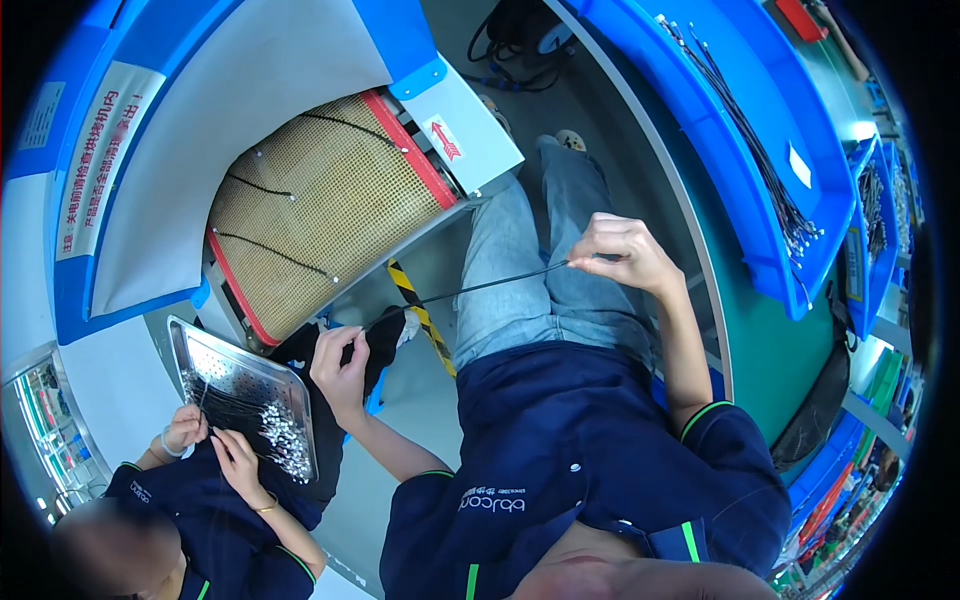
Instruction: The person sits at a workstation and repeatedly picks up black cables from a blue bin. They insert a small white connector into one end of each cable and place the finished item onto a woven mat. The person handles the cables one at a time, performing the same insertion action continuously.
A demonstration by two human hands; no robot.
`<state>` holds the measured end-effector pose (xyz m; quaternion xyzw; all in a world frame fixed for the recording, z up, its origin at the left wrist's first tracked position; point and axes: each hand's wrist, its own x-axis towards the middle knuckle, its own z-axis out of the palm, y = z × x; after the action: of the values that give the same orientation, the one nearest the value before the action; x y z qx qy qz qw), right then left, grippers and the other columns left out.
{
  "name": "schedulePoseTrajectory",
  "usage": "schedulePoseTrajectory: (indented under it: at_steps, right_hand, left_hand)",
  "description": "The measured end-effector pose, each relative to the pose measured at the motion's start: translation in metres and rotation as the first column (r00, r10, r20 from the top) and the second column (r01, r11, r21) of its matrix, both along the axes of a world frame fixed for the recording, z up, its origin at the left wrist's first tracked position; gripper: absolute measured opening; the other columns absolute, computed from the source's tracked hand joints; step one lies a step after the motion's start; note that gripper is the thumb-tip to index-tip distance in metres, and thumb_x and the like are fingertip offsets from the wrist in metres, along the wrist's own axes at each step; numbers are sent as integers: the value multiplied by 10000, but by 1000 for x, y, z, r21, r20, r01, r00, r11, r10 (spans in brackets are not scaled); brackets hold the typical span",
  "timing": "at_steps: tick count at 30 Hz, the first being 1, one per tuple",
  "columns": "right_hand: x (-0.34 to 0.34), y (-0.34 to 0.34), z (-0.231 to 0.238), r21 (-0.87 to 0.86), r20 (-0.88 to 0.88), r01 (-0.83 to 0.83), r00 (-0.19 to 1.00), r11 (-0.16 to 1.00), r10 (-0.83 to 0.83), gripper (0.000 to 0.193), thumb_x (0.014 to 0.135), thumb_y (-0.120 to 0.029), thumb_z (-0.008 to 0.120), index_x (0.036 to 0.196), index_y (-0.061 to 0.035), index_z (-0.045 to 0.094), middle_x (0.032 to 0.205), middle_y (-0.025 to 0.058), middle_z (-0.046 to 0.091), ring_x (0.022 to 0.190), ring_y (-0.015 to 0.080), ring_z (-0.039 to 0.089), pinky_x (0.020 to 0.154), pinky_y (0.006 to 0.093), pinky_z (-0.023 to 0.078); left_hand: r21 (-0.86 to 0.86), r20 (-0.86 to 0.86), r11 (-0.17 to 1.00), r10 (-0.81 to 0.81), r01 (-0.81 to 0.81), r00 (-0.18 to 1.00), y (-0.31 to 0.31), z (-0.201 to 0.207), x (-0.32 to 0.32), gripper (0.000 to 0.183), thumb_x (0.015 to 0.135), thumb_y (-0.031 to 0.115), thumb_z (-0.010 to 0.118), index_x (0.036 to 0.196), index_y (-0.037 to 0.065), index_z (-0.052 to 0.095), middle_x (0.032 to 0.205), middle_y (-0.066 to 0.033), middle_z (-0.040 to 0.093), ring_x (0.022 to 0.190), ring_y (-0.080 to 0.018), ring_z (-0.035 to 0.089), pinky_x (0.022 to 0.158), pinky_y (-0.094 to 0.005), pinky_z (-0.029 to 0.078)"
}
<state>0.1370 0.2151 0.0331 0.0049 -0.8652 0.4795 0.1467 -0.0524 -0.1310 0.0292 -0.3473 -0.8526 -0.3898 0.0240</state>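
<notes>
A thin black cable [490, 284] stretches between my hands in front of my lap, rising slightly toward the right. My right hand [628, 256] pinches its right end between thumb and fingers. At the other end, my left hand [340, 372] has thumb and fingertips closed on the cable; the tip there is hard to make out. Beyond my left hand lies a tan mesh conveyor belt [330, 210] with red edges. On it rest three black cables, one a short wire [275, 254] near the front.
At lower left a co-worker's hands [215, 445] handle dark wires over a perforated metal tray [308, 400] of white-tipped cables. A blue bin [700, 130] with a cable bundle [750, 130] stands on the green table [745, 345] at right. The blue-and-white machine hood [170, 180] rises over the belt.
</notes>
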Motion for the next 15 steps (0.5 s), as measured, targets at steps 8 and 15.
schedulePoseTrajectory:
  at_steps: [8, 15]
  right_hand:
    - [-1, -2, -5, 53, -1, -30, 1000, 998, 30, 89, 722, -55, 732, 798, -41, 688, 743, 48, 653, 653, 180, 572, 596, 301, 466]
    - [-4, -7, -5, 53, 57, -23, 998, 998, 20, 95, 724, -76, 728, 801, -46, 684, 694, 63, 608, 664, 193, 567, 614, 312, 467]
  left_hand:
    - [-5, 3, 1000, -4, 4, 1000, -1, -1, -2, 161, 682, -91, 669, 817, -17, 626, 781, -103, 637, 716, -226, 617, 676, -299, 488]
    - [-23, 10, 1000, 6, -6, 1000, -2, -1, -3, 153, 689, -86, 671, 817, -16, 627, 785, -103, 639, 718, -224, 618, 671, -299, 486]
